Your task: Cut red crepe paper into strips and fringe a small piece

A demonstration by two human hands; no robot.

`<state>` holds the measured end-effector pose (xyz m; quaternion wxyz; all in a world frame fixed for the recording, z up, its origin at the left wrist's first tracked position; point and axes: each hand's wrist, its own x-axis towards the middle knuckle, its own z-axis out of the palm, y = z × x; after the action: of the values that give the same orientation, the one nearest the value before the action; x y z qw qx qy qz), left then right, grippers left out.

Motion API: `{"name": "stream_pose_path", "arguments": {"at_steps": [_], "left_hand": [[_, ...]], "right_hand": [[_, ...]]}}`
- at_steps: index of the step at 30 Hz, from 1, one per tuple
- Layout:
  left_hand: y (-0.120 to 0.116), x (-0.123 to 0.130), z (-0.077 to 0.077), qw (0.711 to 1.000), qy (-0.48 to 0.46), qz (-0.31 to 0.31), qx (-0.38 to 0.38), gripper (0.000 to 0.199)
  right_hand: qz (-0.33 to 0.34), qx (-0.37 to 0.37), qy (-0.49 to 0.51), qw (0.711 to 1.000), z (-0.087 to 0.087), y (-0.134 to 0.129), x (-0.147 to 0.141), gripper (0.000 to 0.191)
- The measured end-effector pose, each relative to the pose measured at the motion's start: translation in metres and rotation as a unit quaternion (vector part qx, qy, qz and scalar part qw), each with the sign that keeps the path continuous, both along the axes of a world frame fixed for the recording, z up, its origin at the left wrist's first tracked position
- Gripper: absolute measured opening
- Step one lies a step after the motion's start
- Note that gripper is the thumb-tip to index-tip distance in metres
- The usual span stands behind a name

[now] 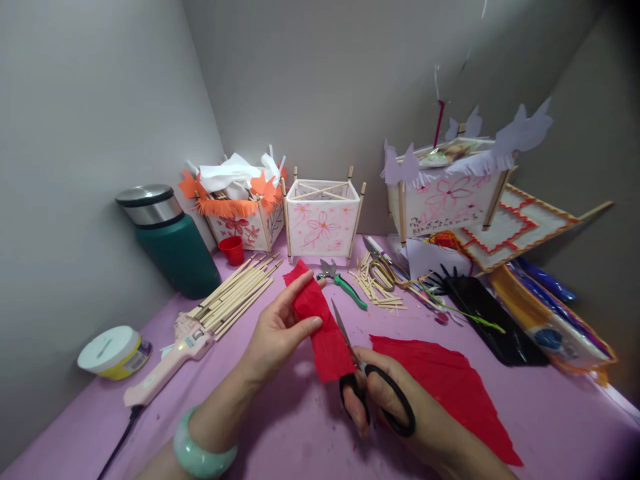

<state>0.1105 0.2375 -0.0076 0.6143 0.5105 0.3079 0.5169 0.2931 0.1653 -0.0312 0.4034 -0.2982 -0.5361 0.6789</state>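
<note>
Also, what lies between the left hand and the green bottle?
In the head view, a bundle of thin wooden sticks lies between the left hand and the green bottle.

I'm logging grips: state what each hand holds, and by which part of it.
The left hand holds the red strip by its upper half, between thumb and fingers. The right hand holds the black-handled scissors by their handle loops.

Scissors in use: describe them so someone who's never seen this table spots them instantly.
Over the purple table, find the right hand, beside the red strip held by the left hand. The scissors are in that right hand, metal blade pointing away beside the strip. Black handles set them apart from the gold-handled pair lying farther back.
</note>
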Motion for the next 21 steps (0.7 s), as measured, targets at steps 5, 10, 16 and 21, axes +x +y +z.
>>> {"name": "stream_pose_path", "arguments": {"at_steps": [5, 10, 16, 21], "left_hand": [[0.0002, 0.0003, -0.0022, 1.0, 0.001, -0.003, 0.001, 0.069], [0.0, -0.0008, -0.0011, 1.0, 0.01, -0.001, 0.008, 0.068], [0.0029, -0.0026, -0.0023, 0.999, 0.006, 0.034, 0.007, 0.054], [0.0033, -0.002, -0.003, 0.999, -0.007, 0.046, 0.001, 0.054]], "right_hand": [[-0.017, -0.014, -0.024, 0.999, 0.0006, 0.0019, -0.0014, 0.054], [-0.033, -0.049, -0.051, 0.997, 0.0016, 0.0005, -0.0033, 0.045], [-0.041, -0.08, -0.077, 0.993, 0.0029, 0.0007, -0.0076, 0.031], [-0.039, -0.073, -0.075, 0.994, 0.0041, 0.0015, -0.0066, 0.035]]}}
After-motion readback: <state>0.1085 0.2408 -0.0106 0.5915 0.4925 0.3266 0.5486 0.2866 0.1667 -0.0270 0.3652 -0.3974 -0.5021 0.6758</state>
